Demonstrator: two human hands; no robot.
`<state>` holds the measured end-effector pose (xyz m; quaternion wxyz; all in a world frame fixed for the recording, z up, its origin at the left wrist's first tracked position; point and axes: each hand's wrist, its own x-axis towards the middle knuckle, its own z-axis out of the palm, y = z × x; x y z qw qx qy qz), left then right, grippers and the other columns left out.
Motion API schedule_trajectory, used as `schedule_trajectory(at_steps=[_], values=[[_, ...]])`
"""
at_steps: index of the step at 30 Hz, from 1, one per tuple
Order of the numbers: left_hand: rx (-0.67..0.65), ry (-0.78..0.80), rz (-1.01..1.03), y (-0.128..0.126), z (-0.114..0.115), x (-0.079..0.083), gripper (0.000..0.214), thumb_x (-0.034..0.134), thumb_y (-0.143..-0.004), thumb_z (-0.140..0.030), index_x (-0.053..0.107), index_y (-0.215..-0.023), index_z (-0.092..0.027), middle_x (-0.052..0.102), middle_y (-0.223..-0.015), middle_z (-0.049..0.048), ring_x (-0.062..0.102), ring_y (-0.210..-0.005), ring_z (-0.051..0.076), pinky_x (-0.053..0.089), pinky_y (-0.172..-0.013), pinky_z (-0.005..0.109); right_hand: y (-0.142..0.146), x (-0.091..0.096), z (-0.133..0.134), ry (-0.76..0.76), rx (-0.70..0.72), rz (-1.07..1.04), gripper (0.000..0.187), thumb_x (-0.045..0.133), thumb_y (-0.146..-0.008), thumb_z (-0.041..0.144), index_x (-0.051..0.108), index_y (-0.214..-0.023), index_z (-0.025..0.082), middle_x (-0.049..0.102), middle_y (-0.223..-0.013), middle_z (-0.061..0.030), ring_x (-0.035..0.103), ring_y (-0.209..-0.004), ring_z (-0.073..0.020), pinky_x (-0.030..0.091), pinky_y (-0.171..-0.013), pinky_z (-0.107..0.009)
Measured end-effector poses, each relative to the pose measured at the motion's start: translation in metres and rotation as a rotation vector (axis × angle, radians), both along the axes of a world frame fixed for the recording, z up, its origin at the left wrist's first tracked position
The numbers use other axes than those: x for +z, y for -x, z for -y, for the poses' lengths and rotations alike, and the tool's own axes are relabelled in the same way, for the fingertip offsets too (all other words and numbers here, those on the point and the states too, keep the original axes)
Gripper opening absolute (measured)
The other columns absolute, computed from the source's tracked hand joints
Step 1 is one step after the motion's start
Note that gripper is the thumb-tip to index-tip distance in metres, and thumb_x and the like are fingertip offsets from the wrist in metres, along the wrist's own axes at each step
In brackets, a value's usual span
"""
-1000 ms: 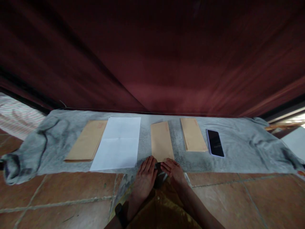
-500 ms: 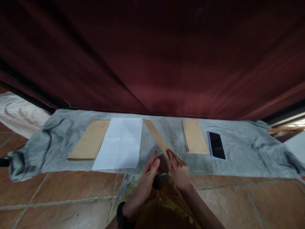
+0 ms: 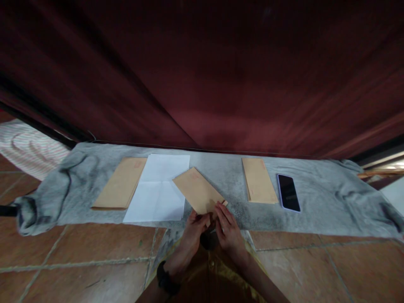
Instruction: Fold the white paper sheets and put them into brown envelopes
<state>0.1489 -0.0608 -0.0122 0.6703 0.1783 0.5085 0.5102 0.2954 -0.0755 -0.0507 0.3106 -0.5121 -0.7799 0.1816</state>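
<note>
A brown paper envelope [image 3: 198,189] is held between my two hands, its printed face turned up and its far corner over the white paper. My left hand [image 3: 193,234] grips the near left corner, thumb and fingers closed on it. At the near right end, the fingers of my right hand [image 3: 229,229] are pressed together on the edge, where a narrow flap shows. Left of the envelope lie creased white sheets of paper [image 3: 158,202]. Farther left is a stack of brown envelopes [image 3: 118,185], and to the right a second stack of envelopes [image 3: 259,181].
A phone [image 3: 288,192] with a dark screen lies beside the right stack. Everything rests on a grey cloth [image 3: 328,198] over a long narrow surface. Dark red fabric [image 3: 221,84] hangs behind it. Below are terracotta floor tiles [image 3: 104,252].
The envelope has turned from nearly edge-on to face up and swung left over the paper. My left hand, apart from it before, has closed on its near corner.
</note>
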Motion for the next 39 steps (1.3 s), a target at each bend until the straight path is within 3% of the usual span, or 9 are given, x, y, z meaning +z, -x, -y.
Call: schedule_trajectory(at_steps=[3, 5, 8, 10, 14, 26, 29, 33, 39], values=[[-0.042, -0.016, -0.05, 0.007, 0.001, -0.002, 0.054, 0.081, -0.071, -0.036, 0.064, -0.119, -0.02, 0.073, -0.118, 0.0091, 0.069, -0.098, 0.024, 0.055, -0.077, 0.033, -0.006, -0.006, -0.001, 0.107, -0.155, -0.21, 0.055, 0.042, -0.101, 0.03, 0.036, -0.155, 0.02, 0.04, -0.158, -0.0121, 0.04, -0.146, -0.0256, 0.041, -0.118, -0.048], [-0.09, -0.032, -0.106, 0.01, 0.001, 0.0, 0.059, 0.081, -0.07, -0.038, 0.063, -0.122, -0.019, 0.073, -0.117, 0.0102, 0.07, -0.097, 0.025, 0.055, -0.075, 0.032, -0.01, -0.009, -0.006, 0.213, -0.279, -0.428, 0.057, 0.049, -0.099, 0.043, 0.044, -0.151, 0.02, 0.048, -0.152, -0.0138, 0.052, -0.136, -0.0281, 0.047, -0.111, -0.048], [-0.163, -0.023, -0.158, 0.012, 0.001, 0.006, 0.061, 0.082, -0.068, -0.038, 0.063, -0.123, -0.018, 0.074, -0.112, 0.0096, 0.07, -0.091, 0.024, 0.054, -0.071, 0.03, -0.014, -0.009, -0.017, 0.468, -0.353, -0.764, 0.062, 0.062, -0.087, 0.06, 0.062, -0.132, 0.018, 0.072, -0.114, -0.0116, 0.072, -0.095, -0.026, 0.062, -0.083, -0.041], [-0.18, -0.004, -0.179, 0.013, 0.001, 0.008, 0.059, 0.08, -0.069, -0.039, 0.062, -0.122, -0.019, 0.074, -0.111, 0.0083, 0.07, -0.088, 0.023, 0.053, -0.069, 0.029, -0.016, -0.007, -0.023, 0.615, -0.34, -0.89, 0.058, 0.071, -0.079, 0.063, 0.07, -0.114, 0.018, 0.074, -0.086, -0.0053, 0.07, -0.073, -0.0219, 0.062, -0.068, -0.035], [-0.197, -0.008, -0.171, 0.016, 0.002, 0.007, 0.057, 0.079, -0.072, -0.043, 0.062, -0.121, -0.019, 0.073, -0.108, 0.0078, 0.069, -0.088, 0.022, 0.052, -0.066, 0.028, -0.017, -0.003, -0.026, 0.69, -0.355, -0.997, 0.048, 0.079, -0.071, 0.059, 0.073, -0.097, 0.02, 0.071, -0.072, -0.0008, 0.066, -0.063, -0.0182, 0.06, -0.061, -0.031], [-0.209, -0.117, -0.239, 0.024, 0.0, -0.013, 0.044, 0.079, -0.07, -0.034, 0.065, -0.107, -0.015, 0.066, -0.077, 0.0007, 0.057, -0.063, 0.013, 0.042, -0.057, 0.025, -0.013, -0.015, -0.019, 0.728, -0.343, -1.041, 0.051, 0.074, -0.075, 0.064, 0.074, -0.101, 0.02, 0.075, -0.078, -0.0043, 0.071, -0.066, -0.0225, 0.062, -0.062, -0.036], [-0.219, -0.138, -0.234, 0.025, 0.001, -0.01, 0.043, 0.078, -0.072, -0.035, 0.066, -0.109, -0.015, 0.066, -0.077, 0.0012, 0.056, -0.064, 0.014, 0.043, -0.058, 0.026, -0.016, -0.016, -0.016, 0.569, -0.348, -0.896, 0.046, 0.063, -0.087, 0.059, 0.072, -0.11, 0.021, 0.076, -0.093, -0.0075, 0.072, -0.078, -0.0249, 0.063, -0.071, -0.041], [-0.19, -0.128, -0.228, 0.024, 0.0, -0.002, 0.047, 0.078, -0.073, -0.039, 0.067, -0.113, -0.017, 0.07, -0.09, 0.0048, 0.059, -0.07, 0.016, 0.044, -0.062, 0.027, -0.022, -0.007, -0.009, 0.106, -0.275, -0.406, 0.038, 0.05, -0.099, 0.034, 0.06, -0.135, 0.023, 0.065, -0.13, -0.0116, 0.061, -0.121, -0.0269, 0.051, -0.103, -0.048], [-0.183, -0.111, -0.181, 0.009, -0.001, 0.02, 0.045, 0.081, -0.07, -0.037, 0.069, -0.109, -0.018, 0.072, -0.091, 0.0042, 0.06, -0.069, 0.015, 0.045, -0.062, 0.026, -0.012, 0.008, 0.003, -0.154, -0.043, 0.155, 0.049, 0.044, -0.098, 0.012, 0.05, -0.146, 0.024, 0.064, -0.131, -0.0117, 0.058, -0.12, -0.0266, 0.05, -0.1, -0.044]])
